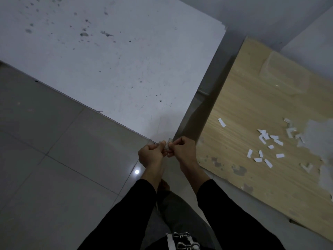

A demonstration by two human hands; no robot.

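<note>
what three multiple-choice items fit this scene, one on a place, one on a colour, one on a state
1. Where do the white paper strips lie?
A. on the wooden board
B. in a drawer
C. on a chair

2. What colour are the sleeves?
A. red
B. black
C. yellow

3. What are the left hand and right hand doing?
A. lying flat and open
B. holding a cup
C. pinching a small clear piece between them

Answers: 1 A, the strips are scattered over the wood grain; 2 B, both forearms are in black cloth; 3 C, curled fingers of both hands meet on the piece.
</note>
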